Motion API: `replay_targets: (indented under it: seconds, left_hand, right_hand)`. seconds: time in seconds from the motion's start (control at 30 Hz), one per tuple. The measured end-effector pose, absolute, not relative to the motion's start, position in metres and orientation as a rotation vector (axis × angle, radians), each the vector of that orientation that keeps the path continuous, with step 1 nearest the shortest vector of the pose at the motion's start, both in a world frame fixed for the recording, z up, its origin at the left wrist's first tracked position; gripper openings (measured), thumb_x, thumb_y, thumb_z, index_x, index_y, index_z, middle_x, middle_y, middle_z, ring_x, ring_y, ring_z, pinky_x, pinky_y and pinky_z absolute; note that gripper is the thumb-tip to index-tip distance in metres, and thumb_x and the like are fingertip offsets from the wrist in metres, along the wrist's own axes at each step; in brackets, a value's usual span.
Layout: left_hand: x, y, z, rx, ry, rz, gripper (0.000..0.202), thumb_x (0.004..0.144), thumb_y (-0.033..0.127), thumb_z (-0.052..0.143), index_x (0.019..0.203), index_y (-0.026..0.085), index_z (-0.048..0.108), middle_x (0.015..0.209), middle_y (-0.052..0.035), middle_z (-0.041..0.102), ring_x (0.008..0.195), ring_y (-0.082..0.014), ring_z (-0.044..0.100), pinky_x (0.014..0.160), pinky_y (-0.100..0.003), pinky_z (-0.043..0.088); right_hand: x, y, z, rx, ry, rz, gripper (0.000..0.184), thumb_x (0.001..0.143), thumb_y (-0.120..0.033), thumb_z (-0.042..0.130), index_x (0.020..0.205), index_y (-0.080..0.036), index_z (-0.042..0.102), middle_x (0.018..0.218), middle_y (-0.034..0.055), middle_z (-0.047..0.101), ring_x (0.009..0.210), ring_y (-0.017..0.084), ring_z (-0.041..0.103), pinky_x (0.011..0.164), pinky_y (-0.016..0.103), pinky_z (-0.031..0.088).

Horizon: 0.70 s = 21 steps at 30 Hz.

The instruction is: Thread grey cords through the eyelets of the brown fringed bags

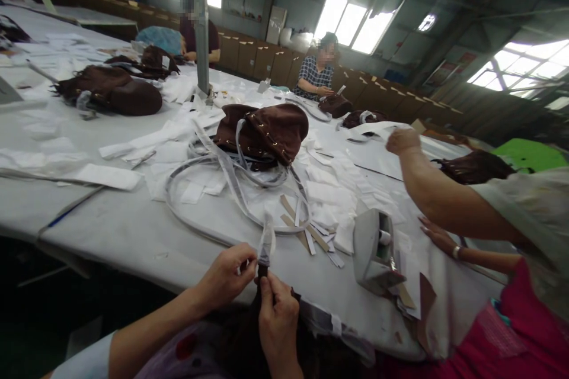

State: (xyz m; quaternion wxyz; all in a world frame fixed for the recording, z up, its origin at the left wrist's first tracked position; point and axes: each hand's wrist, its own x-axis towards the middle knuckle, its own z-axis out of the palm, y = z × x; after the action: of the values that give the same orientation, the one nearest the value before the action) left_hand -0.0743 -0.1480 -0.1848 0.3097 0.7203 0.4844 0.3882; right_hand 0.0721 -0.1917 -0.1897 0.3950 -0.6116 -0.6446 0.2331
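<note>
At the table's near edge my right hand [280,314] is closed on a dark brown strap [263,272], its thumb pressed along the top. A clear plastic wrapping [267,243] covers the strap's far part and runs up onto the table. Just left of the strap, my left hand [229,275] is closed in a pinch, fingertips beside the wrapping's lower end; what they pinch is too small to make out. Below the hands, dark brown material lies partly hidden in shadow. Beyond them sits a brown drawstring bag [280,130] with long wrapped straps [171,189] looping around it.
A grey tape dispenser [373,249] stands to the right, near card strips [306,231] and scattered white paper [329,189]. A co-worker's arm [444,201] reaches in from the right. More brown bags [111,89] lie at left; a metal post [202,29] rises behind.
</note>
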Motion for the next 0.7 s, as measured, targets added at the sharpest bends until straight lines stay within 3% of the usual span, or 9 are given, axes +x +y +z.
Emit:
replay_targets:
  seconds: [0.17, 0.3, 0.4, 0.53, 0.7]
  left_hand:
    - [-0.071, -0.153, -0.201, 1.944, 1.288, 1.05, 0.016, 0.082, 0.017, 0.047, 0.067, 0.018, 0.052, 0.066, 0.0004, 0.053, 0.065, -0.0131, 0.049, 0.064, -0.024, 0.04]
    - [-0.071, -0.157, -0.197, 1.756, 1.312, 1.068, 0.01, 0.083, 0.027, 0.056, 0.081, 0.018, 0.058, 0.073, -0.0002, 0.06, 0.067, -0.0133, 0.055, 0.066, -0.023, 0.044]
    - [-0.071, -0.157, -0.188, 1.622, 1.294, 1.062, 0.019, 0.077, 0.032, 0.065, 0.089, 0.017, 0.062, 0.079, -0.0014, 0.065, 0.071, -0.0148, 0.059, 0.069, -0.024, 0.047]
    - [-0.072, -0.155, -0.183, 1.509, 1.244, 1.045, 0.02, 0.085, 0.031, 0.054, 0.089, 0.016, 0.066, 0.078, -0.0037, 0.069, 0.071, -0.0153, 0.062, 0.068, -0.024, 0.049]
    - [-0.074, -0.152, -0.187, 1.768, 1.29, 1.041, 0.019, 0.087, 0.027, 0.05, 0.085, 0.017, 0.067, 0.078, -0.0034, 0.069, 0.07, -0.0142, 0.061, 0.068, -0.023, 0.046]
  right_hand:
    - [0.073, -0.191, -0.19, -1.559, -1.575, 0.676, 0.029, 0.093, -0.034, 0.045, 0.089, -0.021, 0.071, 0.084, 0.0054, 0.073, 0.077, 0.02, 0.066, 0.071, 0.027, 0.048]
    - [0.073, -0.191, -0.19, -1.553, -1.562, 0.727, 0.029, 0.092, -0.034, 0.045, 0.093, -0.021, 0.071, 0.087, 0.0058, 0.073, 0.079, 0.021, 0.066, 0.072, 0.027, 0.049]
    - [0.073, -0.19, -0.19, -1.539, -1.567, 0.711, 0.029, 0.092, -0.034, 0.045, 0.096, -0.021, 0.071, 0.089, 0.0064, 0.073, 0.082, 0.021, 0.066, 0.073, 0.028, 0.049]
    - [0.073, -0.19, -0.192, -1.543, -1.576, 0.708, 0.029, 0.092, -0.034, 0.045, 0.096, -0.021, 0.071, 0.086, 0.0064, 0.073, 0.079, 0.021, 0.066, 0.072, 0.028, 0.049]
    - [0.073, -0.191, -0.192, -1.549, -1.586, 0.679, 0.028, 0.092, -0.033, 0.046, 0.094, -0.02, 0.071, 0.081, 0.006, 0.072, 0.073, 0.02, 0.066, 0.069, 0.028, 0.05]
